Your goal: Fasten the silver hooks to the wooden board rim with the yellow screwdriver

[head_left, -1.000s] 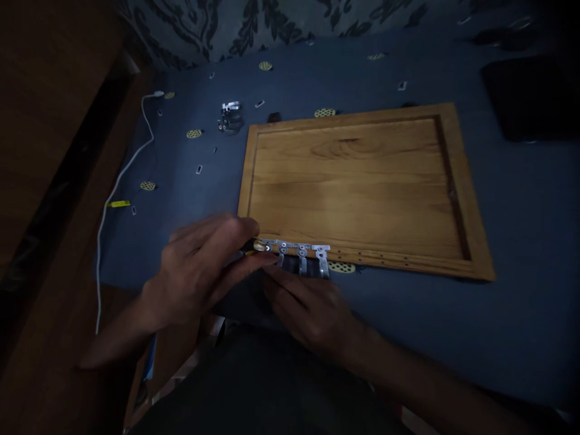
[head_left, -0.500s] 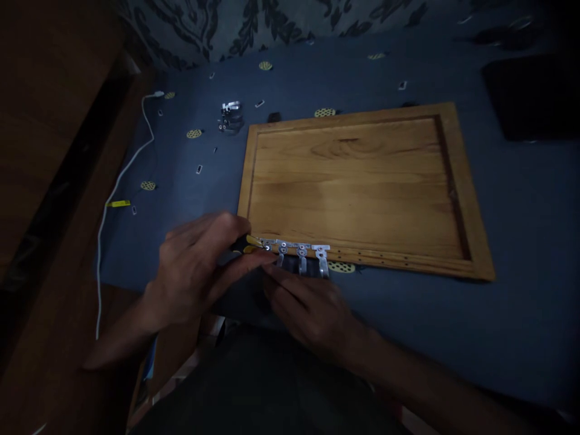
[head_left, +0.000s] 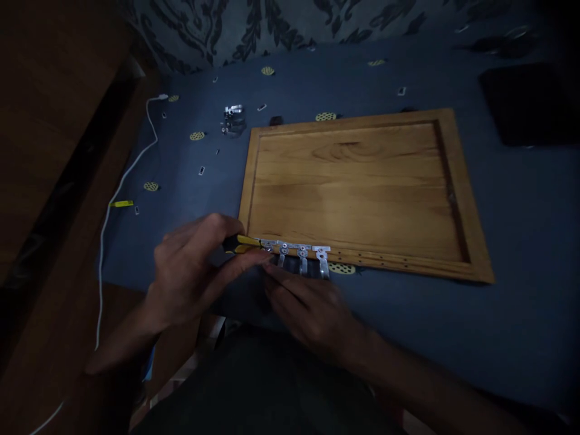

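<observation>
Two hands at the near edge of the work: your left hand (head_left: 190,272) has its fingers (head_left: 247,261) closed round a yellow-handled tool (head_left: 240,243), thumb and forefinger pinching the handle. The working end points right and meets the left end of the metal hook strip (head_left: 301,254); the tip itself is too small and dark to make out. Your right hand (head_left: 308,308) lies palm down just below the strip, fingertips (head_left: 272,272) stretched out to its near side. You cannot tell whether they pinch the strip or only press against it. The hook strip sits along the near rail of the wooden panel (head_left: 353,187), toward its left corner, with its hooks hanging over the edge toward you. A row of small holes runs on along the same rail to the right. The panel lies flat on a blue cloth (head_left: 521,241). A yellow perforated disc (head_left: 341,267) peeks out from under the near rail, just right of the strip. More such discs and small bits are scattered on the cloth to the left and behind. A pile of metal parts (head_left: 233,119) sits past the panel's far left corner. A white cable (head_left: 122,181) runs down the cloth's left edge, a dark flat object (head_left: 530,103) lies far right, and patterned fabric (head_left: 254,24) is at the back.
</observation>
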The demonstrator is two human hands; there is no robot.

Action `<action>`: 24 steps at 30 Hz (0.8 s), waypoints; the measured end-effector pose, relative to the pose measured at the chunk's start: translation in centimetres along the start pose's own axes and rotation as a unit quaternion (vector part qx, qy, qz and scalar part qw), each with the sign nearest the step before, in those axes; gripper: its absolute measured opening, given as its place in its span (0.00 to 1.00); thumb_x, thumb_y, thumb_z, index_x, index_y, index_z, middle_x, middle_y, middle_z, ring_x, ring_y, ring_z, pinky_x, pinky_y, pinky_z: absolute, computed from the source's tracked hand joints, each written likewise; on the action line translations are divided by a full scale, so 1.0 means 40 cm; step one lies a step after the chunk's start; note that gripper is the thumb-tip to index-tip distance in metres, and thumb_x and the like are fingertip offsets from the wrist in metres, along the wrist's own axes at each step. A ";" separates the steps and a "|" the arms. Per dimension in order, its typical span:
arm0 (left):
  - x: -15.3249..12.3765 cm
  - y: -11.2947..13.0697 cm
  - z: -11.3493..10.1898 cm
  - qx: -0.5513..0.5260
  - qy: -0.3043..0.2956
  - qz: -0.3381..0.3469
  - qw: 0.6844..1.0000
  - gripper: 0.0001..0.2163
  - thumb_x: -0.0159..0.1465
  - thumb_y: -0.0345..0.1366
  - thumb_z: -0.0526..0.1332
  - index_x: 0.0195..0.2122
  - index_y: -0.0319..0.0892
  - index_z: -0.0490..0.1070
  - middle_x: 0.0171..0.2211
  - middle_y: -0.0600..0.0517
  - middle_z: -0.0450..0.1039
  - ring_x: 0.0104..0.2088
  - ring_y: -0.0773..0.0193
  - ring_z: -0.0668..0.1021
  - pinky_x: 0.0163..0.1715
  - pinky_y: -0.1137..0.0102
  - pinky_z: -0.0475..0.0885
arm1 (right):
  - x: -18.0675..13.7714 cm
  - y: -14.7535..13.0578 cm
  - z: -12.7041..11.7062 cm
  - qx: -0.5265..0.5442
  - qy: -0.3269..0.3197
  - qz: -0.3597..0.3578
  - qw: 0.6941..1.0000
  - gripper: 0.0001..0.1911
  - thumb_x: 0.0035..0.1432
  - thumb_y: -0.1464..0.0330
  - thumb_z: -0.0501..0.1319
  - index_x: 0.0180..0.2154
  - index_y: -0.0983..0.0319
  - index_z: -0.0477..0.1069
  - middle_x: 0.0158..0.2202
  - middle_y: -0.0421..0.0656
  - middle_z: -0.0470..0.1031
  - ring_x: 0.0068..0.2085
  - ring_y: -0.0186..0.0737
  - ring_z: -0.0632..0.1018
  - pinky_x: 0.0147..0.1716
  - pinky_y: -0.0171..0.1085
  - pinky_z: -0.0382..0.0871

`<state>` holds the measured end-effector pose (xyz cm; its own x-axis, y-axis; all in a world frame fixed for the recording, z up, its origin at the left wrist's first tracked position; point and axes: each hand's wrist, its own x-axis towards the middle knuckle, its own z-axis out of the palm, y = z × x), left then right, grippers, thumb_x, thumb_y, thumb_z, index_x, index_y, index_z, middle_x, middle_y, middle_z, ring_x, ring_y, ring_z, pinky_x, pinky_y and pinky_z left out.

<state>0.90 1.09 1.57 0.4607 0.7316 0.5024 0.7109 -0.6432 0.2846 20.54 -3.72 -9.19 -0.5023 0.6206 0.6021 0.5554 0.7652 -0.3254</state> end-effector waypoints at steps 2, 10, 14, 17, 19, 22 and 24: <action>-0.005 0.002 -0.010 -0.004 0.024 -0.042 0.999 0.10 0.70 0.46 0.65 0.41 0.46 0.71 0.30 0.58 0.77 0.27 0.69 0.78 0.27 0.72 0.72 | 0.000 0.000 0.001 0.001 0.004 0.002 1.000 0.11 0.70 0.77 0.57 0.38 0.67 0.79 0.47 0.54 0.85 0.35 0.38 0.84 0.31 0.35 0.81; -0.003 -0.010 -0.014 0.019 0.017 -0.013 1.000 0.08 0.69 0.43 0.67 0.41 0.46 0.71 0.30 0.61 0.77 0.26 0.72 0.78 0.27 0.76 0.72 | 0.003 0.001 -0.005 0.016 0.008 0.001 1.000 0.10 0.69 0.77 0.58 0.40 0.69 0.79 0.48 0.56 0.84 0.36 0.40 0.86 0.32 0.36 0.82; -0.004 -0.008 -0.009 0.011 0.001 0.006 1.000 0.08 0.70 0.43 0.65 0.41 0.45 0.71 0.29 0.59 0.76 0.27 0.72 0.78 0.29 0.77 0.74 | 0.006 0.001 -0.004 0.013 0.011 -0.003 1.000 0.10 0.69 0.78 0.58 0.41 0.70 0.79 0.46 0.56 0.85 0.34 0.40 0.85 0.31 0.35 0.82; -0.004 -0.004 -0.011 0.012 -0.008 0.001 1.000 0.08 0.71 0.43 0.65 0.41 0.44 0.71 0.30 0.59 0.77 0.29 0.72 0.79 0.31 0.77 0.74 | 0.007 0.001 -0.002 0.017 0.013 0.001 1.000 0.09 0.69 0.78 0.58 0.38 0.70 0.78 0.45 0.55 0.85 0.33 0.39 0.85 0.29 0.35 0.81; -0.004 -0.001 -0.013 0.018 -0.013 -0.007 1.000 0.07 0.71 0.42 0.64 0.41 0.44 0.71 0.30 0.59 0.77 0.29 0.71 0.80 0.32 0.77 0.75 | 0.006 0.000 -0.001 0.014 0.014 0.001 1.000 0.09 0.69 0.78 0.59 0.38 0.69 0.78 0.45 0.55 0.85 0.33 0.39 0.85 0.30 0.35 0.81; -0.005 0.002 -0.013 0.010 -0.013 -0.007 1.000 0.07 0.72 0.43 0.63 0.41 0.45 0.72 0.31 0.58 0.78 0.30 0.71 0.80 0.32 0.77 0.76 | 0.003 0.000 -0.001 0.010 0.007 0.004 1.000 0.11 0.70 0.77 0.57 0.37 0.67 0.79 0.48 0.54 0.84 0.35 0.39 0.85 0.29 0.36 0.81; -0.005 0.003 -0.010 -0.008 -0.014 -0.005 1.000 0.07 0.72 0.43 0.62 0.42 0.46 0.71 0.32 0.58 0.78 0.31 0.70 0.81 0.33 0.76 0.77 | 0.000 -0.001 -0.002 0.011 -0.003 0.004 1.000 0.12 0.70 0.77 0.57 0.36 0.67 0.78 0.48 0.54 0.84 0.35 0.40 0.85 0.29 0.36 0.81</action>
<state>0.66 0.76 1.84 0.4688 0.7433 0.4772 0.7066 -0.6398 0.3024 20.56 -3.74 -9.13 -0.5027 0.6273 0.5948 0.5446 0.7642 -0.3457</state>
